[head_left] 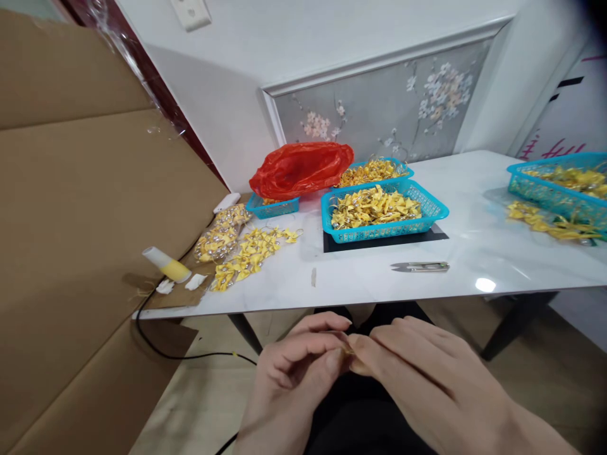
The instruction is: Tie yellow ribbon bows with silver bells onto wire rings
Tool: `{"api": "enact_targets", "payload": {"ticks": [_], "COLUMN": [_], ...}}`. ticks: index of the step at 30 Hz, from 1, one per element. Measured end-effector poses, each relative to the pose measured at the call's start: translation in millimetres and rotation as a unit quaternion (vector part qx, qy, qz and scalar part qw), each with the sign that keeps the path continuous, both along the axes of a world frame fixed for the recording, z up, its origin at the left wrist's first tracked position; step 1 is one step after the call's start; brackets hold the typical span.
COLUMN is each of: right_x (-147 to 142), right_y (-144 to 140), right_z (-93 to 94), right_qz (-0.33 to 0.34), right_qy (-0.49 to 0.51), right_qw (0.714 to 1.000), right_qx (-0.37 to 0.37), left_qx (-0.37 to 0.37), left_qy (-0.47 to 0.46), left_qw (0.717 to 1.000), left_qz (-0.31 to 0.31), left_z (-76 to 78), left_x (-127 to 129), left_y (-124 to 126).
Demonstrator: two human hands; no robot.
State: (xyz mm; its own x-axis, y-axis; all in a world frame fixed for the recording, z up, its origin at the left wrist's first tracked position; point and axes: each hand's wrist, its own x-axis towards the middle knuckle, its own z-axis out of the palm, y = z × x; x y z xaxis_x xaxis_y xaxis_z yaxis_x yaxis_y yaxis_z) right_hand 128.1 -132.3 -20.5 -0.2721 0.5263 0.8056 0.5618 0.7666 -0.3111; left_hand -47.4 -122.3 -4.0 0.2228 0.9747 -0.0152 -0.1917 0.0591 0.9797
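Note:
My left hand (301,366) and my right hand (417,363) meet above my lap, in front of the table's edge. Both are closed, fingertips pinched together at one spot. A thin yellowish bit shows between them, too small and covered to name. On the tabletop beyond lies a pair of thread snips (420,267), blades to the left. A blue basket (384,235) behind it holds many yellow ribbon bows with silvery beads. To the left, a pile of similar yellow bows (251,256) is spread on the white table (351,278).
A red plastic bag (303,167) sits on a small blue basket (274,208). Another blue basket (410,172) stands behind; a further blue basket (559,189) is at right. At left are a bagged heap (220,237), a yellow-white tube (167,264) and a large cardboard box (85,221).

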Motion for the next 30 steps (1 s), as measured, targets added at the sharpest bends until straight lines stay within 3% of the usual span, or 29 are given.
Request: {"api": "enact_targets", "payload": {"ticks": [5,17,26,30], "right_x": [1,0,3,1], "right_y": [-1,-1,-2,0], "right_z": [-6.4,0.5,3.1,2.8], "right_qz": [-0.012,-0.021,-0.047,-0.059], "right_qy": [0.016,0.021,-0.005,0.001], "right_qw": [0.999,0.997,0.994,0.993], "right_qx": [0.031,0.077,0.094,0.105], "left_qx": [-0.007,-0.027,-0.006,0.0], "left_qy": [-0.02,-0.055,-0.015,-0.006], "left_qw": [1.0,0.998,1.0,1.0], "left_qz": [0.016,0.001,0.002,-0.026], "left_z": [1.4,4.3,7.2,5.4], "left_x": [4,7,0,-3], "left_y": [-2,-6,-8,-5]}}
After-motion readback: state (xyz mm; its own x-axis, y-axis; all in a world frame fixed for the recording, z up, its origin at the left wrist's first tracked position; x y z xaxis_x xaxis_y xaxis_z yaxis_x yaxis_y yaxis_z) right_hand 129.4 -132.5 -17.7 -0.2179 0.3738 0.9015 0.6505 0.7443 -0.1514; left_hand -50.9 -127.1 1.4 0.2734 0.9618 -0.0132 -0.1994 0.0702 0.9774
